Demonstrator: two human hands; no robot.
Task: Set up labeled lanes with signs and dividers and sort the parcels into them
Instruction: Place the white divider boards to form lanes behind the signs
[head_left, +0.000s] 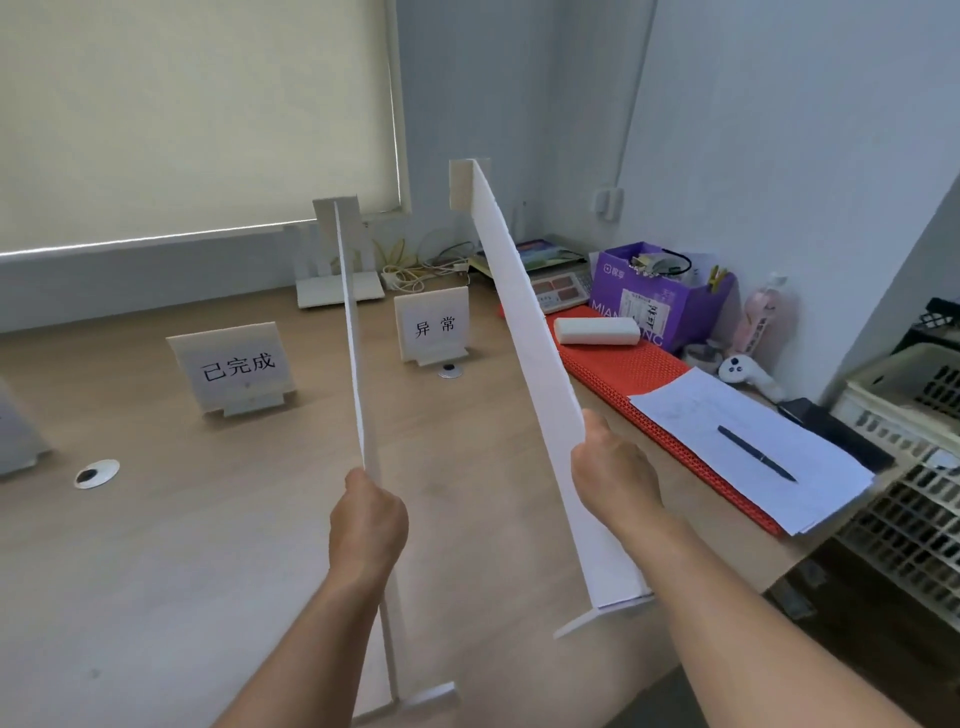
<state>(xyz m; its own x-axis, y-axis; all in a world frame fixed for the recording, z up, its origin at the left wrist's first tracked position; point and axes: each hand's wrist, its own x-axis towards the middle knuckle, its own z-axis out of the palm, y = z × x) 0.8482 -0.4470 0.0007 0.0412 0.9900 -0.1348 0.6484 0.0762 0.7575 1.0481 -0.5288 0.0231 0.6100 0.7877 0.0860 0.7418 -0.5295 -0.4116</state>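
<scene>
My left hand (368, 519) grips the top edge of a long white divider board (353, 332), held on edge above the wooden table (156, 571). My right hand (615, 480) grips a second white divider (524, 332), tilted, with its near foot close to the table's front. Between the two boards stands a white sign (432, 325) with two black characters. Left of the left divider stands a sign (234, 366) with three characters. A third sign (18, 441) is cut off at the left edge. A white parcel (596, 330) lies on the red mat (623, 371).
More white dividers (337, 286) stand at the back by the window. A scale (561, 286), a purple bag (654, 296), papers with a pen (756, 452) and a white controller (740, 370) crowd the right side. Crates (914, 441) stand off the table's right. Two cable holes (96, 474) mark the tabletop.
</scene>
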